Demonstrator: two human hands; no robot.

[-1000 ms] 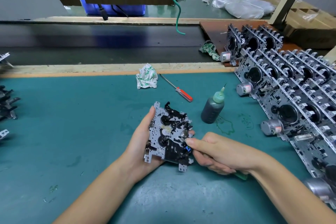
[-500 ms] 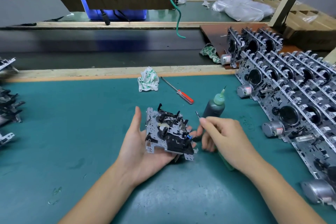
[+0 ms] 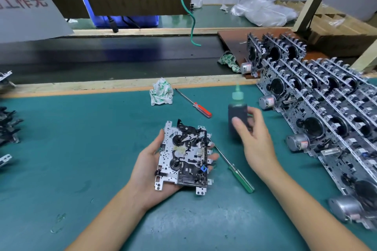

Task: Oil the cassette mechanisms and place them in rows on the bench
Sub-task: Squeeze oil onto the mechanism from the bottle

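We judge the job well under way: many cassette mechanisms (image 3: 318, 108) already lean in rows on the right of the desk (image 3: 81, 149), while a few more (image 3: 8, 126) wait at the left edge. Our left hand (image 3: 151, 167) cradles one mechanism (image 3: 184, 157) face up, fingers curled round its edges. Our right hand (image 3: 252, 134), blurred, closes on the oil bottle (image 3: 237, 114); whether it grips yet we cannot tell. The green-handled screwdriver (image 3: 240, 177) lies beside it. Oiling this one looks still to do.
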